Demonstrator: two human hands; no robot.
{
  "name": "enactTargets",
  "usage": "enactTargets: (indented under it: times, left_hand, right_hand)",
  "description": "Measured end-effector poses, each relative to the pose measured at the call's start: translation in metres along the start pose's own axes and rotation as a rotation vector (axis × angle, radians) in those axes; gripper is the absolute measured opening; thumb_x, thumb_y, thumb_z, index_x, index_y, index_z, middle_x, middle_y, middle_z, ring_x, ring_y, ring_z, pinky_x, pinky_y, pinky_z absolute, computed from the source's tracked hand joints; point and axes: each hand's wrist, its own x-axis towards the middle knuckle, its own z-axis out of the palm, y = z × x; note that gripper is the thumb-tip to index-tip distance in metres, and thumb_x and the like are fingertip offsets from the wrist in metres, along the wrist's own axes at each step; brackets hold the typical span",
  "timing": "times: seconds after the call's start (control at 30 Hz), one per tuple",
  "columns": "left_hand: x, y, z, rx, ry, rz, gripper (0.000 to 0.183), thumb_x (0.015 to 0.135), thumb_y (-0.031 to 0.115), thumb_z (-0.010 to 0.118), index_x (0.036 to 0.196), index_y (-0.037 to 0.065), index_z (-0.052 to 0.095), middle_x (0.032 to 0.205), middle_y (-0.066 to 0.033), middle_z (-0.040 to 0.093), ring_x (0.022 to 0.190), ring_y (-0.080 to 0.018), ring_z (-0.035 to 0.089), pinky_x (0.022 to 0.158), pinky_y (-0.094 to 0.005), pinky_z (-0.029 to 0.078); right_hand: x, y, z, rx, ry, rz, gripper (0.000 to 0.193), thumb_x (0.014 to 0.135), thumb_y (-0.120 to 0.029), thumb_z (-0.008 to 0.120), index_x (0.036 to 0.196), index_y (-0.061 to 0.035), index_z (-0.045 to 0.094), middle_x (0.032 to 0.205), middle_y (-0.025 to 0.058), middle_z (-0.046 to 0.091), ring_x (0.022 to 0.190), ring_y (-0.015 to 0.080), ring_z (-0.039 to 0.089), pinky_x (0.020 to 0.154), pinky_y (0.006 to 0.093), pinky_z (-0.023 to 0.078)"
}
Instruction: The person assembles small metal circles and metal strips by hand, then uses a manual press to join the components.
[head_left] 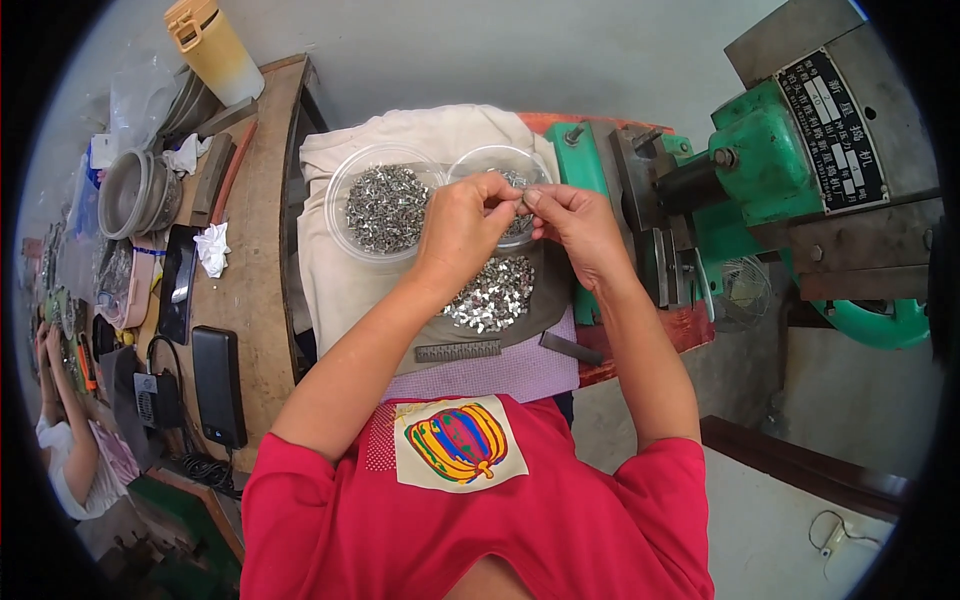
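Observation:
My left hand (pixel 462 222) and my right hand (pixel 577 222) meet over the right-hand clear plastic tub (pixel 500 152), thumbs and fingertips pinched together. Whatever sits between the fingertips is too small to make out. Below the hands, a loose pile of shiny small metal pieces (pixel 492 295) lies on the dark cloth. To the left, a round clear tub (pixel 340 235) holds many small metal parts (pixel 387 208). The right-hand tub holds similar parts, partly covered by my hands. A dark slotted metal strip (pixel 457 351) lies nearer to me.
A green press (pixel 765 160) stands on the right, its tooling (pixel 655 200) beside my right hand. The wooden bench (pixel 255 300) on the left bears a black power bank (pixel 218 386), a phone (pixel 178 283), stacked bowls (pixel 140 192) and a yellow flask (pixel 213 50). Another person (pixel 75 450) sits far left.

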Motion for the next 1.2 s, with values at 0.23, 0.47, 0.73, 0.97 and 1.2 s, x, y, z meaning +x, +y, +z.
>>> enactTargets:
  times: [0.23, 0.47, 0.73, 0.97, 1.2]
  left_hand:
    - [0.014, 0.015, -0.008, -0.002, -0.077, -0.073, 0.004, 0.086, 0.001, 0.067, 0.088, -0.002, 0.067, 0.081, -0.0047, 0.071, 0.074, -0.0069, 0.064, 0.068, -0.0223, 0.052]
    - [0.024, 0.027, -0.013, -0.398, -0.098, -0.115, 0.005, 0.088, 0.003, 0.068, 0.089, 0.001, 0.064, 0.086, -0.0038, 0.068, 0.078, -0.0062, 0.062, 0.072, -0.0222, 0.051]
    - [0.021, 0.038, -0.015, -0.565, -0.126, -0.158, 0.005, 0.091, 0.002, 0.067, 0.096, 0.000, 0.066, 0.091, -0.0066, 0.070, 0.084, -0.0103, 0.067, 0.078, -0.0235, 0.055]
    - [0.020, 0.030, -0.013, -0.510, -0.108, -0.162, 0.003, 0.091, 0.002, 0.067, 0.093, 0.000, 0.065, 0.092, -0.0065, 0.070, 0.083, -0.0100, 0.066, 0.079, -0.0235, 0.054]
    - [0.016, 0.018, -0.015, -0.536, -0.099, -0.218, 0.004, 0.090, 0.002, 0.067, 0.092, 0.002, 0.063, 0.089, -0.0048, 0.068, 0.082, -0.0094, 0.065, 0.078, -0.0233, 0.054]
  right_hand:
    - [0.003, -0.007, 0.002, -0.165, 0.063, -0.138, 0.027, 0.098, -0.014, 0.061, 0.117, 0.0030, 0.069, 0.087, 0.0022, 0.071, 0.068, 0.0045, 0.056, 0.062, 0.0216, 0.050]
    - [0.000, -0.025, 0.008, -0.223, 0.067, -0.207, 0.025, 0.093, -0.021, 0.070, 0.104, 0.0006, 0.075, 0.082, -0.0001, 0.069, 0.065, 0.0037, 0.053, 0.058, 0.0214, 0.046]
    - [0.000, -0.026, 0.013, 0.251, 0.090, -0.095, 0.021, 0.088, -0.024, 0.077, 0.095, -0.0045, 0.076, 0.080, -0.0033, 0.067, 0.064, 0.0046, 0.053, 0.059, 0.0208, 0.046]
    - [0.005, -0.013, 0.013, -0.402, 0.251, -0.583, 0.020, 0.094, -0.016, 0.069, 0.103, 0.0004, 0.075, 0.082, 0.0012, 0.070, 0.066, 0.0038, 0.057, 0.056, 0.0215, 0.045]
    - [0.002, -0.012, 0.016, -0.157, 0.208, -0.338, 0.021, 0.094, -0.016, 0.068, 0.102, 0.0012, 0.076, 0.081, 0.0022, 0.070, 0.065, 0.0049, 0.057, 0.055, 0.0218, 0.045]
